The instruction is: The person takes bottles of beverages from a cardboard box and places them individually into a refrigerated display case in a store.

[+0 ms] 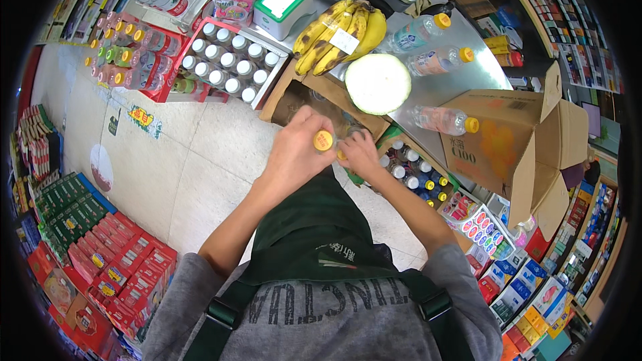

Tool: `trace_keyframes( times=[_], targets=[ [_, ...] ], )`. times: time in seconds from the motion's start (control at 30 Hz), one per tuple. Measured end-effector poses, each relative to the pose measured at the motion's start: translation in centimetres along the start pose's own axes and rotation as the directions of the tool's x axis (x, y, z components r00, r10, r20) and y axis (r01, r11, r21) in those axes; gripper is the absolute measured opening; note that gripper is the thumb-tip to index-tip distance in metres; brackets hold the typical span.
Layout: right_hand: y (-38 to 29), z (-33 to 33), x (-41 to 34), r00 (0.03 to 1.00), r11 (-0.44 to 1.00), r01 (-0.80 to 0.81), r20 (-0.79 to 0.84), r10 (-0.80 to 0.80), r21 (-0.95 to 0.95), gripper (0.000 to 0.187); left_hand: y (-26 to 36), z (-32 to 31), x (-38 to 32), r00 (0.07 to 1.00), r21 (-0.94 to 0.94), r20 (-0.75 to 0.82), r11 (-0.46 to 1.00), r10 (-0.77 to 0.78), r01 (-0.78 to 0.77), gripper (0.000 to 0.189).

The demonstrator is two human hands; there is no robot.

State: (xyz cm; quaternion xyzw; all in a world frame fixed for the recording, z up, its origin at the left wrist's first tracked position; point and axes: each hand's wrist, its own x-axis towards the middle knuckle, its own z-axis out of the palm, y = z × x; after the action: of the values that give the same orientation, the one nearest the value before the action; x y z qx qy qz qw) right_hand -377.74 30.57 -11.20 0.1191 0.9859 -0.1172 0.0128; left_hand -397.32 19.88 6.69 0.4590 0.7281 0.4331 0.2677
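Observation:
In front of my body, my left hand is closed around a bottle with a yellow cap; the fingers hide most of the bottle. Close beside it, my right hand grips a second bottle, whose yellow cap shows at the fingertips. Beyond both hands lies an open cardboard box with a few clear bottles inside. Three clear bottles with yellow caps, among them a pink-labelled bottle, are on the metal counter. An open cardboard carton stands at their right.
A bunch of bananas and a pale, round cut melon or gourd sit by the counter's edge. White-capped bottles fill a crate at the left. More bottles stand in a box below the carton. Stacked red boxes flank the tiled floor.

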Motion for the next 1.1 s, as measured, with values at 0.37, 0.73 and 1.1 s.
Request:
trace_keyframes(
  times=[0.37, 0.73, 1.1],
  targets=[
    [-2.7, -37.4, -2.5, 0.602, 0.758, -0.652, -0.621, 0.502, -0.019, 0.025, 7.5, 1.7, 8.2, 0.933, -0.246, -0.155, 0.902, 0.325, -0.355, 0.021],
    [13.0, -36.0, 3.3, 0.847, 0.539, -0.405, -0.08, 0.526, -0.739, 0.021, 7.5, 17.4, 14.0, 0.911, -0.222, 0.012, 0.89, 0.412, -0.399, 0.023],
    [19.5, -27.5, 7.1, 0.688, 0.458, -0.227, 0.191, 0.7, -0.86, 0.021, 7.8, 23.0, 16.2, 0.924, -0.008, -0.047, 0.924, 0.381, -0.381, 0.029]
  ],
)
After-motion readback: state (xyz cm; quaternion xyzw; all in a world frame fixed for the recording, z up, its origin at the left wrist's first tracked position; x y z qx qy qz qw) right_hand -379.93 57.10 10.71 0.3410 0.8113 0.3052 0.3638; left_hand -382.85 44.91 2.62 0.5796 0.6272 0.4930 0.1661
